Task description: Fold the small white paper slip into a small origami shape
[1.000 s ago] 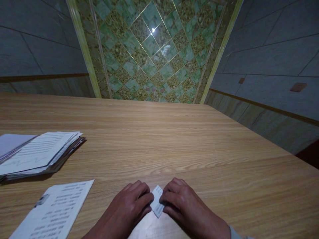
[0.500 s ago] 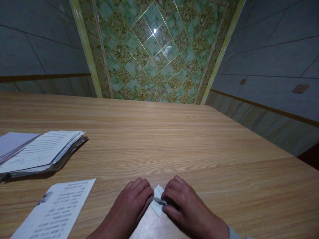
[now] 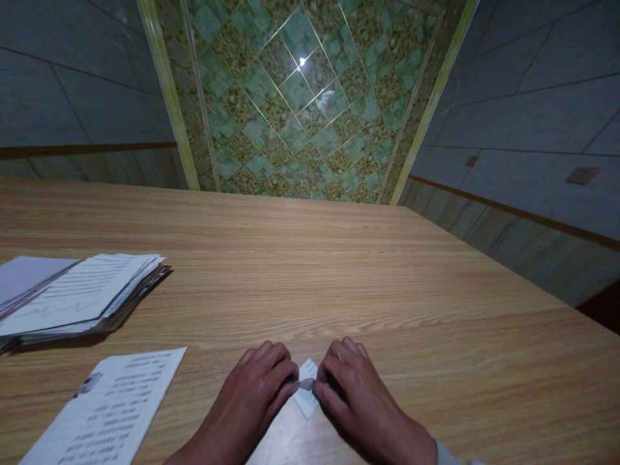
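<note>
While both hands pinch it at lower centre of frame, small folded paper looks partly creased, flap still raised off table, folding seemingly midway. Left hand and right hand knuckles-up, fingertips curled narrow, meeting on the fold. Printed sheet lower left, paper stack mid-left, untouched.

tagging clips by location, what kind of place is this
Probably an office or study room indoors. A wide wooden table holds a stack of papers and a loose printed sheet, and the floor is glossy patterned tile. Both hands pinch a small folded paper.
</note>
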Available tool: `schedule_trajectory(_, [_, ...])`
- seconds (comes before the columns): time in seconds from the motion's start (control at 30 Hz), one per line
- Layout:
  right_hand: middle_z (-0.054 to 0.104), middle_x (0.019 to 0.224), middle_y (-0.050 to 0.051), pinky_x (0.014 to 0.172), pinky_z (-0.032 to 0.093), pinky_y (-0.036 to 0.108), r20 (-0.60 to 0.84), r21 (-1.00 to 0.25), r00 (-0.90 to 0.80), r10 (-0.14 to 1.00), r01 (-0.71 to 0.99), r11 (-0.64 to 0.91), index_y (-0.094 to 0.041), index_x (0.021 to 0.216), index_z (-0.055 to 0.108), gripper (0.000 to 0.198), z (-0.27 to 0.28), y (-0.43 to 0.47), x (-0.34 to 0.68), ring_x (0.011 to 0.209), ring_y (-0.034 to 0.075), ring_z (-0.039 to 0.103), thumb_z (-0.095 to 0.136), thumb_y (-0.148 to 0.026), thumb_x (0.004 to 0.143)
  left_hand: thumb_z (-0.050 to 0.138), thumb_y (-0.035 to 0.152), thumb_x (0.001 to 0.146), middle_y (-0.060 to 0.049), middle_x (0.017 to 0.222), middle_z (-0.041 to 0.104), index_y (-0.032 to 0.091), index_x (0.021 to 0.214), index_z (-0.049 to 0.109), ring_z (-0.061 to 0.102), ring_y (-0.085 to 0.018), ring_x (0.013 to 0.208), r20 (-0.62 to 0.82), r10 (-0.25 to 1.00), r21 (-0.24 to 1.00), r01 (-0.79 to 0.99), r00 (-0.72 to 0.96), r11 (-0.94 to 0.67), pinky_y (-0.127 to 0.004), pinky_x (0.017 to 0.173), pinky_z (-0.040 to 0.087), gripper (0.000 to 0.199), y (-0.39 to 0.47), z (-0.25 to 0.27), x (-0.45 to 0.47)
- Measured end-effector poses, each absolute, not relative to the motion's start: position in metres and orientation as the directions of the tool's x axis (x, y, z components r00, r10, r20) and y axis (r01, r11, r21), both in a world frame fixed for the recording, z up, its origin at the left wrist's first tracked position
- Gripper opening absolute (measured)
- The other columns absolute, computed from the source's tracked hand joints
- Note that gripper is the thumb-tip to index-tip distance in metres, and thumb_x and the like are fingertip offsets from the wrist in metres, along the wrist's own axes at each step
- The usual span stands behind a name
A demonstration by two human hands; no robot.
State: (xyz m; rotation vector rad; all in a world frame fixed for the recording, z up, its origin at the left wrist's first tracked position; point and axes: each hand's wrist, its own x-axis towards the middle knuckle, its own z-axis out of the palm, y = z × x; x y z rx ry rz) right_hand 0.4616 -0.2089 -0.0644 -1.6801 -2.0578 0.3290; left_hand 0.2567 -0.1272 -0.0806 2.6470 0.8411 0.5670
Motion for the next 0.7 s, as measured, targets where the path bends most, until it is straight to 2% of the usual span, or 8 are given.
schedule_trajectory(0.13, [0.063,0.094,0.003,0.089,0.041,0.039,0.188,-0.424,-0.099,0.977,0.889,0.172,-0.019,0.085,0.063,0.013,-0.068,-0.206,0.458,0.094,0.022,0.055,0.065,-0.012,0.097,0.064,0.020,0.096,-0.001,0.092,0.066,0.025,0.089,0.068,0.061,-0.023,0.088,0.275,0.636,0.412,0.509,0.721,-0.756,-0.035,0.078,0.044,0.009,-0.129,-0.079,0.258])
schedule_trajectory(0.47, [0.067,0.090,0.006,0.084,0.042,0.040,0.293,-0.314,-0.021,0.956,0.942,0.117,-0.018,0.080,0.067,0.013,-0.079,-0.200,0.449,0.090,0.025,0.059,0.075,-0.009,0.084,0.067,0.017,0.091,-0.003,0.092,0.065,0.021,0.082,0.066,0.062,-0.027,0.090,0.220,0.710,0.455,0.573,0.669,-0.682,-0.040,0.079,0.046,0.010,-0.130,-0.073,0.265])
schedule_trajectory(0.7, [0.070,0.087,0.006,0.083,0.042,0.041,0.307,-0.246,-0.011,0.951,0.965,0.090,-0.019,0.079,0.070,0.011,-0.081,-0.198,0.446,0.087,0.025,0.061,0.080,-0.016,0.083,0.068,0.014,0.088,-0.003,0.092,0.065,0.021,0.079,0.064,0.061,-0.027,0.091,0.203,0.735,0.472,0.593,0.647,-0.652,-0.041,0.079,0.045,0.012,-0.131,-0.074,0.268])
